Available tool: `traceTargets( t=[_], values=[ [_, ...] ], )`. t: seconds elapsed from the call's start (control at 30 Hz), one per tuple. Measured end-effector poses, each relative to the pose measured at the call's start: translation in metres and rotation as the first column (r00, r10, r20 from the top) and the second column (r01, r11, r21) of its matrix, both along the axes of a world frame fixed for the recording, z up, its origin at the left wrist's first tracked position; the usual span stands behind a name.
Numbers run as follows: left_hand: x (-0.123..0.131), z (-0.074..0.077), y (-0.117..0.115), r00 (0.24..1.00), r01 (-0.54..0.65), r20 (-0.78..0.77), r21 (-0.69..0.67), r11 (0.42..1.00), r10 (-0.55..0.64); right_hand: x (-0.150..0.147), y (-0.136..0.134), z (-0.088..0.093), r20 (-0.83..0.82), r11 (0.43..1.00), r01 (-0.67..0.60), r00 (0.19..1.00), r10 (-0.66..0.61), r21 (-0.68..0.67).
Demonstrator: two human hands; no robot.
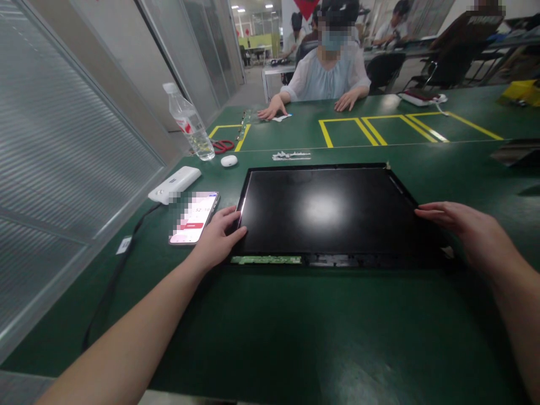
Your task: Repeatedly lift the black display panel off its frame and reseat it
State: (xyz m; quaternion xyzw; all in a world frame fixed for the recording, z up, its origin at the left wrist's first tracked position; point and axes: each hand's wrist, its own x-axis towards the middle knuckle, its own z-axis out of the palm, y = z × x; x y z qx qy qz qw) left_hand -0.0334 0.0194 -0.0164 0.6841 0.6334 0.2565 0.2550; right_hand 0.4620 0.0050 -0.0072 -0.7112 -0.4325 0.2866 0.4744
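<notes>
A black display panel (pixel 329 211) lies on the green table before me, screen up, with a narrow green circuit board (pixel 266 260) along its near edge. My left hand (pixel 219 236) grips the panel's left side, thumb on the rim and fingers along the edge. At the opposite side, my right hand (pixel 459 228) has its fingertips against the right edge, fingers fairly straight and its thumb hidden. Between the two hands the panel is held by its sides. A lit phone (pixel 196 216) lies just left of my left hand.
Left of the panel are a white power bank (pixel 176 183) with a black strap, a white earbud case (pixel 229 161), a water bottle (pixel 189 124) and red-handled scissors (pixel 223 146). White strips (pixel 291 156) lie beyond the panel. A person (pixel 329 73) sits opposite, both hands on the table.
</notes>
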Motion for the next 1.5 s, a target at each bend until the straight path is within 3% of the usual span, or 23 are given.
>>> traceTargets(
  t=[0.97, 1.13, 1.33, 1.5],
  values=[
    [0.007, 0.001, -0.003, 0.996, -0.013, -0.086, 0.067, 0.998, 0.018, 0.014, 0.002, -0.010, 0.113, 0.997, -0.073, 0.991, 0.072, 0.001],
    [0.005, 0.002, -0.003, 0.998, -0.002, -0.066, 0.072, 0.997, 0.006, 0.009, 0.001, -0.003, 0.115, 0.998, -0.052, 0.992, 0.057, -0.042],
    [-0.007, 0.012, -0.005, 0.995, 0.098, 0.005, 0.008, 0.995, -0.098, 0.003, -0.001, 0.003, 0.130, 0.999, -0.029, 0.991, 0.035, -0.045],
    [-0.015, 0.025, -0.010, 0.962, 0.221, -0.169, 0.018, 0.975, -0.215, 0.003, -0.001, 0.004, 0.114, 0.998, -0.023, 0.993, 0.030, -0.059]
  ],
)
